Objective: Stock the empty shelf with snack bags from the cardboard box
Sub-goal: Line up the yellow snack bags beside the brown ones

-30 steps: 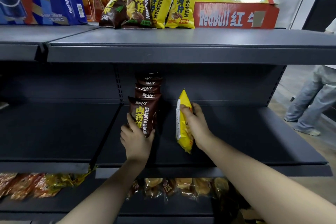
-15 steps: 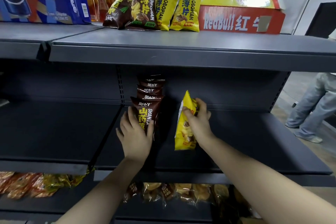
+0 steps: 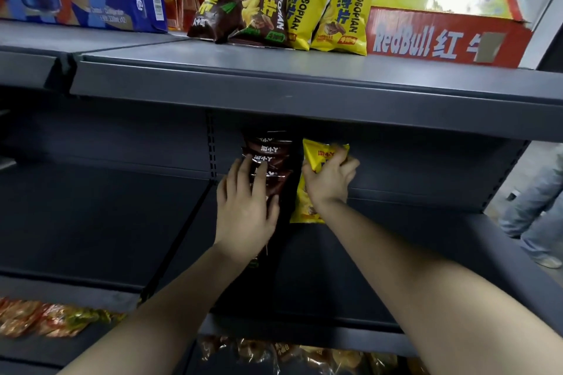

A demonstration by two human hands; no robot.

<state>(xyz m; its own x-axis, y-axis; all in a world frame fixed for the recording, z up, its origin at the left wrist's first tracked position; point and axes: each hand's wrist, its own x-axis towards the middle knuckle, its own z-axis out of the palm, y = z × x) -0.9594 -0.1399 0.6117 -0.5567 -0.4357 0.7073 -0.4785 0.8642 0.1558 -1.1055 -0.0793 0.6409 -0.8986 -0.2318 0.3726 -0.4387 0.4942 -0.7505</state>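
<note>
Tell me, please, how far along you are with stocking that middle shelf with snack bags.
Done: a row of brown bags stands at the back of the middle shelf, the left hand flat against it. In hand: the right hand grips a yellow bag beside that row. Left: most of the shelf is bare, so much stocking remains.

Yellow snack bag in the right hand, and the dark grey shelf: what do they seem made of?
The yellow snack bag looks like thin glossy plastic film: it crumples under the right hand gripping its top. The dark grey shelf looks like matt painted sheet metal, judging by its thin folded front lip and slotted upright.
</note>
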